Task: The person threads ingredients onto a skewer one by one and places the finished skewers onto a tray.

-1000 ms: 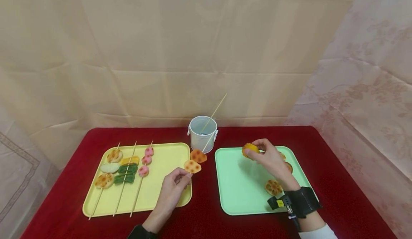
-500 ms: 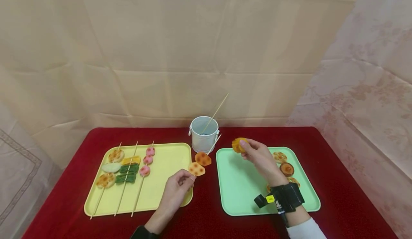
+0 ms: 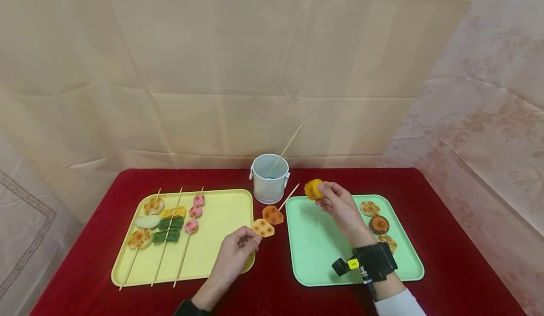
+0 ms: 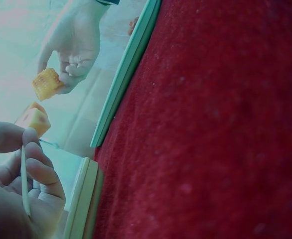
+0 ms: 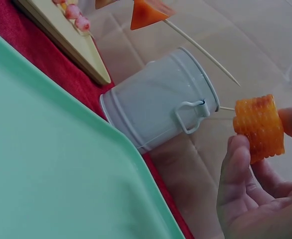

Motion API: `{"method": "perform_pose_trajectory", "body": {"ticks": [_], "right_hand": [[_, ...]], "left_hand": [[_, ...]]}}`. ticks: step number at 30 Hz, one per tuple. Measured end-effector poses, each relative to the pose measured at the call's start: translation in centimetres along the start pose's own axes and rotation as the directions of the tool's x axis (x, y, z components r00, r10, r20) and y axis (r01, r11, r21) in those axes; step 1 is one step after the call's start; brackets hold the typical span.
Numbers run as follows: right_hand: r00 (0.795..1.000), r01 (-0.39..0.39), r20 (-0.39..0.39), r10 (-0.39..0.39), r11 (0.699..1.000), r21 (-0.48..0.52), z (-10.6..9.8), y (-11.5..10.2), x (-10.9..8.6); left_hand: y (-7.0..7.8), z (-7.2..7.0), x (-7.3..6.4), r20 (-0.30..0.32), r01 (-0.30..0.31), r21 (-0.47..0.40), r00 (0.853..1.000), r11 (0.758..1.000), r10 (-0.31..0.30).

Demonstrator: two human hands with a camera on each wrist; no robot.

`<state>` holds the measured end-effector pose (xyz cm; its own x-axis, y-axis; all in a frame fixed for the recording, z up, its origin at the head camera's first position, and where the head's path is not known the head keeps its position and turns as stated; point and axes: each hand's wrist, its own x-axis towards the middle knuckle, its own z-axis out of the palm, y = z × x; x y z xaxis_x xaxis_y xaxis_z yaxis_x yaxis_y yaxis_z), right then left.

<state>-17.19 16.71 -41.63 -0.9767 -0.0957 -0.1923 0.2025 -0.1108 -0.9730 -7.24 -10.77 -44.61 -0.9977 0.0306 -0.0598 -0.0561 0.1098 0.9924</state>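
My left hand (image 3: 239, 252) pinches a thin wooden skewer (image 5: 201, 48) near its lower part. Threaded on it are a pale yellow spotted slice (image 3: 263, 228) just above the fingers and an orange spotted slice (image 3: 273, 215) beyond it. The bare pointed tip slants up and to the right. My right hand (image 3: 342, 208) holds a short chunk of yellow corn (image 3: 313, 189) between thumb and fingers, over the far left edge of the green tray (image 3: 314, 271). In the right wrist view the corn shows browned rows of kernels. Skewer tip and corn are a small gap apart.
A white metal bucket (image 3: 268, 191) with one skewer (image 3: 291, 140) leaning in it stands at the back. The yellow tray (image 3: 221, 212) on the left bears three loaded skewers. On the green tray's right lie round slices (image 3: 369, 208) and a brown mushroom-like piece (image 3: 379, 224).
My right hand has moved left with the corn, away from the pieces on the green tray. My left hand has shifted slightly right, and its skewer tip now points more to the right.
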Motion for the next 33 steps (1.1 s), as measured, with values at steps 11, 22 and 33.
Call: {"method": "perform_pose_trajectory", "body": {"ticks": [11,22,33], "right_hand": [[0.999,0.006,-0.036,-0.008,0.998,-0.061,-0.01,0.35,0.19],[1.000,0.013,-0.012,-0.014,0.997,-0.080,0.11,0.50,0.27],[0.999,0.038,-0.008,-0.039,0.994,-0.103,-0.08,0.77,0.38]], "left_hand": [[-0.16,0.09,-0.01,0.070,-0.031,0.073,0.997,0.997,0.026],[-0.36,-0.07,0.14,0.100,-0.039,0.151,0.995,0.988,0.024],[-0.22,-0.04,0.00,0.099,-0.025,0.111,0.995,0.994,0.014]]}}
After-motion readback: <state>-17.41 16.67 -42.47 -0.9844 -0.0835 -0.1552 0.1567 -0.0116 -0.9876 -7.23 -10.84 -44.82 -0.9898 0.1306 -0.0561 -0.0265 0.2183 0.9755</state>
